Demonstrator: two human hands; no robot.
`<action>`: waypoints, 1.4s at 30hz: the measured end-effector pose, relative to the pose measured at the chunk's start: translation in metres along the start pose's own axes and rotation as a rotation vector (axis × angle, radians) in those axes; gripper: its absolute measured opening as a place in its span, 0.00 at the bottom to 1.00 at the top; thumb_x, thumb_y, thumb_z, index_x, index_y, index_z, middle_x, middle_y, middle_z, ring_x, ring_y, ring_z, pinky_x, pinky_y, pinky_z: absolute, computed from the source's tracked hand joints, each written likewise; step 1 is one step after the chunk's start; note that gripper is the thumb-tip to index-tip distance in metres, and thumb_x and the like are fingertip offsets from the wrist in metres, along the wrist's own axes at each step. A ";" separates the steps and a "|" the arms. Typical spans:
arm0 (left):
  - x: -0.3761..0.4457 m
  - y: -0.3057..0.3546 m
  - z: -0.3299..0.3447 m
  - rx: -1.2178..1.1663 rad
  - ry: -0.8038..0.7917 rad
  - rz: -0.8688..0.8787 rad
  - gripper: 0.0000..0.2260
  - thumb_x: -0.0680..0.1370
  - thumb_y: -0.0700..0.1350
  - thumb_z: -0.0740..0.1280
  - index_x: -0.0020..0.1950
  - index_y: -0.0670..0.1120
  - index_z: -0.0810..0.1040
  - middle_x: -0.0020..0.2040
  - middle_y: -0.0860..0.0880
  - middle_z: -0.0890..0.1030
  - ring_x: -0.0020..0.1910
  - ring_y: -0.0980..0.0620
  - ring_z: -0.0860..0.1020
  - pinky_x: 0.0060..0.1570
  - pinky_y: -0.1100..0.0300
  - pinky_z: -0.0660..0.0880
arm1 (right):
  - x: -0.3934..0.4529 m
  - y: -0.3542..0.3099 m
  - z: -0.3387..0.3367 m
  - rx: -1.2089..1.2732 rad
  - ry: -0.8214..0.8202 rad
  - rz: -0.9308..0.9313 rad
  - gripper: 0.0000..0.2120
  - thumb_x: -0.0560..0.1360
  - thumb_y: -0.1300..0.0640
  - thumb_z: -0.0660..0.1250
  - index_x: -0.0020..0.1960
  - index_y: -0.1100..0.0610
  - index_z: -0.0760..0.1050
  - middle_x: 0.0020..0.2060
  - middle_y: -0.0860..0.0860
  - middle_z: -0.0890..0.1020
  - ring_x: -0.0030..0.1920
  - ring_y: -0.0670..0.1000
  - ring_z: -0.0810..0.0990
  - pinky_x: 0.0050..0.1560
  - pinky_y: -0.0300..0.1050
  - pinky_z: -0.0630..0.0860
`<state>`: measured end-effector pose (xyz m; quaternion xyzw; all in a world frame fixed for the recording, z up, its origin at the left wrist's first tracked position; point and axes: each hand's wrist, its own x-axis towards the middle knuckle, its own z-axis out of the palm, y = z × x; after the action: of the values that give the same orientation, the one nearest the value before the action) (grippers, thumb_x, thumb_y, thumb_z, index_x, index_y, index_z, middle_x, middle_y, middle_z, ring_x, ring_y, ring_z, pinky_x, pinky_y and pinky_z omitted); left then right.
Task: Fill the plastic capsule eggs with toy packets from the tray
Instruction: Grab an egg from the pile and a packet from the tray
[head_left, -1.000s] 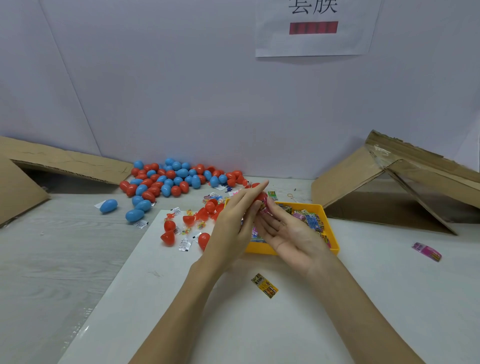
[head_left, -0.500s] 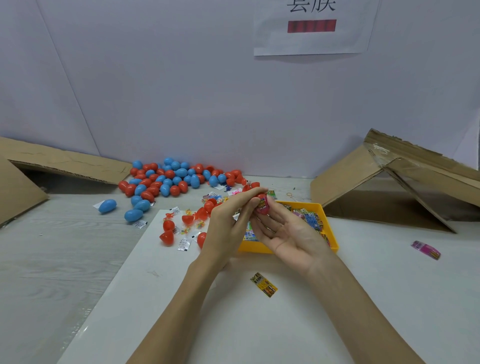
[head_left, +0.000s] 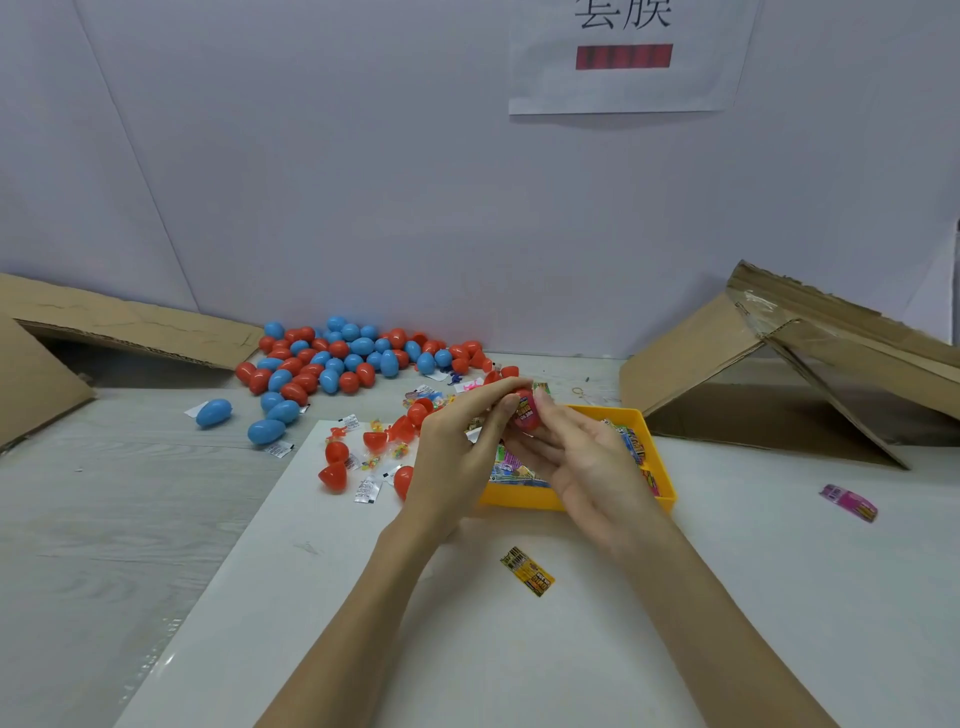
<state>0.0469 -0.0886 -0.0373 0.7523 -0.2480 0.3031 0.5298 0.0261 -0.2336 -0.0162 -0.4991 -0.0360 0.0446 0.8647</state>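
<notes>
A: What are the hands doing at the centre of the frame?

B: The left hand (head_left: 457, 447) and the right hand (head_left: 582, 457) are meeting above the tray (head_left: 660, 457). Both are pinching a red egg half (head_left: 525, 414) with curled fingers, and a pink packet (head_left: 524, 410) is sitting in its mouth. I think the packet is being pushed in.

A: Is it going fully inside?

B: I cannot tell; the fingers are hiding the rim. The printed face is showing, so part of it is probably standing out.

A: What is lying around?

B: Loose red halves (head_left: 335, 475) and small white sachets (head_left: 366, 488) are lying just left of the hands. A yellow packet (head_left: 527, 570) is lying below the tray, and a pink one (head_left: 849, 501) at the right edge. The pile of eggs (head_left: 353, 358) is waiting further back, left of centre.

A: What could go wrong?

B: If the packet is sticking above the rim, the other half may not be snapping shut, or it may be pinching the wrapper. Also the half is smooth, so hard pushing could be making it slip and drop into the tray.
</notes>
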 end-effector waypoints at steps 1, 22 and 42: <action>0.000 -0.001 0.000 0.040 0.005 0.002 0.12 0.84 0.41 0.65 0.66 0.47 0.82 0.60 0.56 0.84 0.62 0.59 0.80 0.58 0.66 0.76 | -0.001 0.000 0.000 -0.128 0.004 -0.073 0.15 0.81 0.53 0.70 0.61 0.62 0.82 0.53 0.58 0.87 0.55 0.54 0.87 0.56 0.46 0.84; -0.006 -0.019 -0.009 0.685 -0.218 -0.143 0.13 0.86 0.44 0.58 0.69 0.46 0.76 0.59 0.48 0.83 0.60 0.47 0.77 0.60 0.53 0.71 | 0.014 -0.047 -0.023 -0.003 0.153 -0.080 0.13 0.81 0.65 0.67 0.65 0.67 0.78 0.52 0.59 0.86 0.51 0.51 0.85 0.48 0.38 0.82; -0.005 -0.032 -0.006 0.695 -0.221 -0.195 0.16 0.83 0.46 0.64 0.72 0.48 0.73 0.70 0.51 0.72 0.69 0.52 0.66 0.65 0.58 0.67 | 0.036 -0.008 -0.040 -0.002 0.140 0.079 0.11 0.85 0.63 0.62 0.60 0.65 0.81 0.45 0.55 0.86 0.46 0.50 0.85 0.45 0.40 0.82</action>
<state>0.0645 -0.0728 -0.0602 0.9354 -0.1136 0.2342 0.2395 0.0666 -0.2677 -0.0285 -0.5029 0.0443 0.0433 0.8621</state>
